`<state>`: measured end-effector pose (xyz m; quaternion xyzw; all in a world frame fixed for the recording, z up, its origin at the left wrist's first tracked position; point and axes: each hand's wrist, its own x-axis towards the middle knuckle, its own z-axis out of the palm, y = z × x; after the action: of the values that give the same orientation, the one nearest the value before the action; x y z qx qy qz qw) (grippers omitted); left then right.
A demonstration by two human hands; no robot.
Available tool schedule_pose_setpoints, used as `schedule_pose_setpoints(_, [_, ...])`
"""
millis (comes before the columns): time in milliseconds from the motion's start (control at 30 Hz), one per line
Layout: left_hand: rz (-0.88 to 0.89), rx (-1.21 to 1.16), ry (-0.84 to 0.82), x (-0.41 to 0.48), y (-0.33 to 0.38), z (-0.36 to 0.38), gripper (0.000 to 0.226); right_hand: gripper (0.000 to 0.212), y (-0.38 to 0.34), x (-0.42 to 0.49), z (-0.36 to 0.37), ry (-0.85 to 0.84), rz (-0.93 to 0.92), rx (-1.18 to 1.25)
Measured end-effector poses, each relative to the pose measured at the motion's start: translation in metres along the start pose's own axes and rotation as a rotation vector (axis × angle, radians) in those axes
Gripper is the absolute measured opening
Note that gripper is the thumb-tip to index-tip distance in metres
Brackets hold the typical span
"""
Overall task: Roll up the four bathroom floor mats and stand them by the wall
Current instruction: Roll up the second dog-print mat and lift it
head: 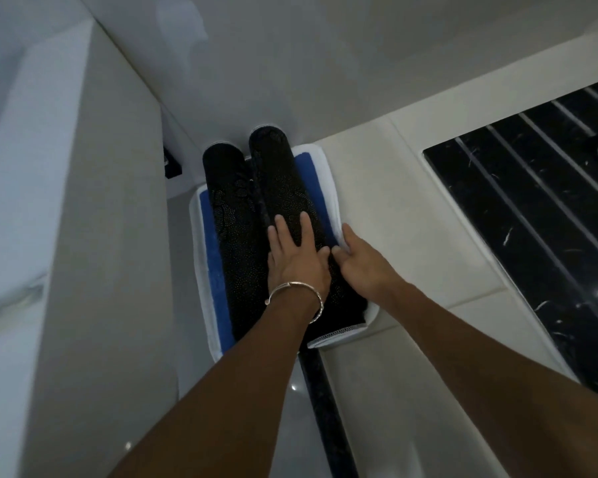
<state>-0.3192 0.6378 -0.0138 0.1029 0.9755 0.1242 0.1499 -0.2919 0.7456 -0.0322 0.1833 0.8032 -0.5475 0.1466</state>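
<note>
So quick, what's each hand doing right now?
Left hand: open, palm flat on the right black rolled mat, gripping nothing.
Right hand: open, fingers at the white edge of the blue mat; no clear grip.

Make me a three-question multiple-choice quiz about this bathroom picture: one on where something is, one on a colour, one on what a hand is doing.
1. Where do the two black mat rolls lie?
A. On the blue mat with the white border
B. On the black marble slab
C. In a basket

2. What colour is the bracelet?
A. Red
B. Silver
C. Green

3. How is the left hand?
A. Clenched in a fist in the air
B. Flat, fingers spread, on a roll
C. Out of view

Answers:
1 A: the left roll and right roll lie side by side on the blue mat.
2 B: the bracelet shines silver.
3 B: the left hand presses on the right roll; the right hand touches the mat's edge.
</note>
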Motion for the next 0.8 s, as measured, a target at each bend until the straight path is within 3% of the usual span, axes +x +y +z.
schedule_pose_setpoints(367, [0.108, 0.211, -0.061, -0.019, 0.073, -0.017, 0.057, 0.050, 0.005, -0.040, -0.072, 0.031, -0.027, 0.005])
schedule_pose_setpoints(633, [0.381, 0.256, -0.104, -0.029, 0.181, -0.002, 0.056, 0.048, 0.031, -0.083, -0.175, 0.219, -0.029, -0.038])
schedule_pose_setpoints(800, [0.456, 0.318, -0.253, -0.066, 0.253, -0.004, 0.060, 0.055, 0.062, -0.124, -0.234, 0.280, 0.095, -0.092])
